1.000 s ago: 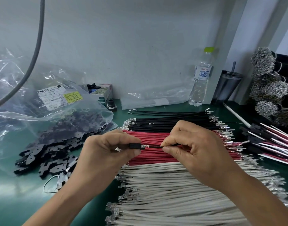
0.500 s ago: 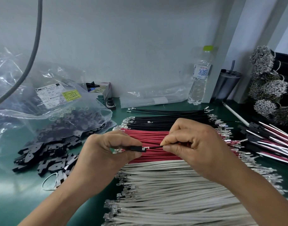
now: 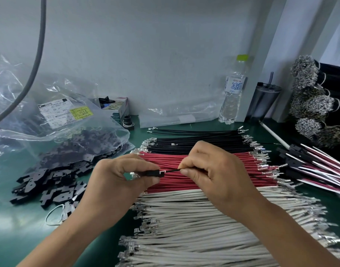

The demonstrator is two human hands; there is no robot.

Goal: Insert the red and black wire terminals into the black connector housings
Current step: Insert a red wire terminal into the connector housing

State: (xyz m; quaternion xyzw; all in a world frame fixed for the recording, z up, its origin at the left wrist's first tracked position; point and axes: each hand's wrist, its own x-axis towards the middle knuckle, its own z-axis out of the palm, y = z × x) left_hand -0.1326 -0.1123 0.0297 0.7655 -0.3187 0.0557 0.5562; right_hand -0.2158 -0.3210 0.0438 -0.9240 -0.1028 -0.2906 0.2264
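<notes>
Left hand [image 3: 119, 178] pinches housing [image 3: 152, 173], right hand [image 3: 213, 170] pinches black wire [image 3: 172, 170]; red wires [image 3: 203, 160] beneath

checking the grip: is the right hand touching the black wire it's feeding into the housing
Touching. The head view shows the right hand pinching the black wire between thumb and forefinger, just right of the black connector housing.

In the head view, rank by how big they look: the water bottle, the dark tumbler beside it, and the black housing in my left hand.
1. water bottle
2. dark tumbler
3. black housing, smallest though nearest the camera
</notes>
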